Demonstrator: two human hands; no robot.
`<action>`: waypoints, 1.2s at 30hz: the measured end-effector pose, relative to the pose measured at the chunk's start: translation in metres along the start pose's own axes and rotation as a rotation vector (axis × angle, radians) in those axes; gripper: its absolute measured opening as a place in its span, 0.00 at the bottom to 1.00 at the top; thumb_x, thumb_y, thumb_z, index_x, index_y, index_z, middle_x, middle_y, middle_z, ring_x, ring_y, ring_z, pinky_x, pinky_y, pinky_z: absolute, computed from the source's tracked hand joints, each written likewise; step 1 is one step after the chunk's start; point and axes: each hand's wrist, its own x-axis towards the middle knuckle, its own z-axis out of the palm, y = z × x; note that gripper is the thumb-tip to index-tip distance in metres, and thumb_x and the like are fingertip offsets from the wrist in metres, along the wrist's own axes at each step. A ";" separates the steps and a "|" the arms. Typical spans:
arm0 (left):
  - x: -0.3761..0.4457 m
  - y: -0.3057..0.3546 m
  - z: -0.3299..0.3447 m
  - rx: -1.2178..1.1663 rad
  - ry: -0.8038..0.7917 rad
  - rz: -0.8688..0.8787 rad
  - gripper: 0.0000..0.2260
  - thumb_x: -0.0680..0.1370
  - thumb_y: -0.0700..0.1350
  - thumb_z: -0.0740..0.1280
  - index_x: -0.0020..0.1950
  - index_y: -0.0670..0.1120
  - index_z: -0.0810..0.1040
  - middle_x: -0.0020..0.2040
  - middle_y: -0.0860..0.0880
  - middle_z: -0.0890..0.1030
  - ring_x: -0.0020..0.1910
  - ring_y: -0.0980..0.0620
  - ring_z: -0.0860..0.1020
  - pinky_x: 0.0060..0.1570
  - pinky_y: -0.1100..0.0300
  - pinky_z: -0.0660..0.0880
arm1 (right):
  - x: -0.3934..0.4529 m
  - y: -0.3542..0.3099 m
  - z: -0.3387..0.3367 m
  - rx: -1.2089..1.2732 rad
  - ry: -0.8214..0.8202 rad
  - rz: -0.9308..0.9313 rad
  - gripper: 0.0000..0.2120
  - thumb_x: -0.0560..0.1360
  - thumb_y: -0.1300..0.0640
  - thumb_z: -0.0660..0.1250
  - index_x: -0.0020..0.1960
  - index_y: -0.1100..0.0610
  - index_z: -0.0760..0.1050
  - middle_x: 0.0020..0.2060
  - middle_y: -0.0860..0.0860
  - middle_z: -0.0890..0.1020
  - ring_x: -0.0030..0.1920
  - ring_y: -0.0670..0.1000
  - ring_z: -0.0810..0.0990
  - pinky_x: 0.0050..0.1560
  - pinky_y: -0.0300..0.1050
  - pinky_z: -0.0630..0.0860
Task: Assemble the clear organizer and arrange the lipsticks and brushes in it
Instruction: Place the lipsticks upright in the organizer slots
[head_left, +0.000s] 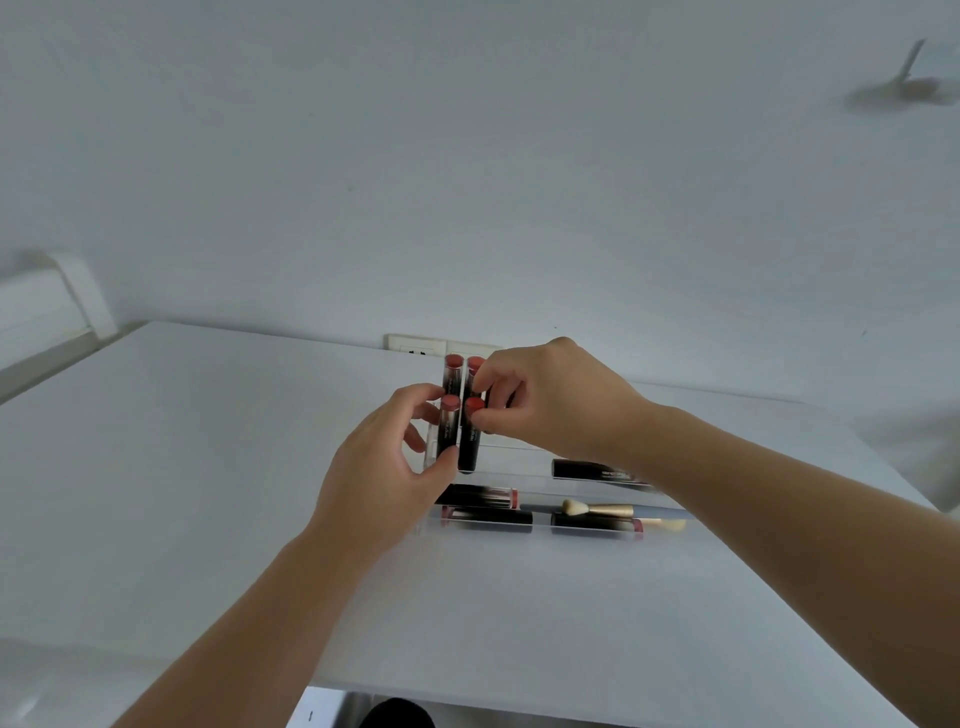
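Nearest on the white desk (208, 493), lipsticks (488, 518) and a brush (597, 508) lie flat toward its right edge. Beyond them, the left hand (374, 483) curls its fingers round one upright lipstick (448, 431) in the clear organizer (519, 457); the right hand (545, 400) pinches the neighbouring lipstick (470, 436). A wall socket (418, 347) sits behind the far edge.

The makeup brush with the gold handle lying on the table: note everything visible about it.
The makeup brush lies flat on the white table, handle pointing right, with a pale cream, fluffy bristle head at its left end. The handle looks metallic gold; its far end runs under the person's right forearm, so its full length is hidden. It sits among lying lipsticks, just behind one black tube; actual contact cannot be told. Neither of the hands touches it.
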 end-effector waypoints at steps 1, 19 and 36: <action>0.000 -0.001 0.000 0.006 0.003 0.000 0.21 0.71 0.52 0.70 0.62 0.63 0.70 0.50 0.64 0.80 0.46 0.56 0.78 0.41 0.62 0.72 | -0.001 0.000 -0.002 0.000 0.002 0.002 0.08 0.73 0.46 0.73 0.50 0.47 0.81 0.37 0.41 0.85 0.39 0.42 0.82 0.45 0.48 0.80; 0.001 -0.001 0.001 -0.005 -0.010 -0.003 0.20 0.71 0.52 0.70 0.61 0.64 0.70 0.51 0.64 0.79 0.45 0.55 0.78 0.41 0.62 0.72 | -0.002 -0.006 -0.002 -0.060 -0.070 -0.006 0.07 0.77 0.51 0.69 0.53 0.48 0.83 0.38 0.45 0.85 0.43 0.49 0.80 0.47 0.49 0.79; 0.000 -0.003 0.002 0.001 0.002 0.000 0.22 0.71 0.52 0.70 0.63 0.62 0.71 0.53 0.66 0.78 0.46 0.55 0.78 0.42 0.63 0.72 | -0.014 0.018 -0.030 -0.050 0.044 0.006 0.04 0.75 0.49 0.72 0.49 0.47 0.83 0.32 0.40 0.82 0.34 0.38 0.78 0.38 0.38 0.75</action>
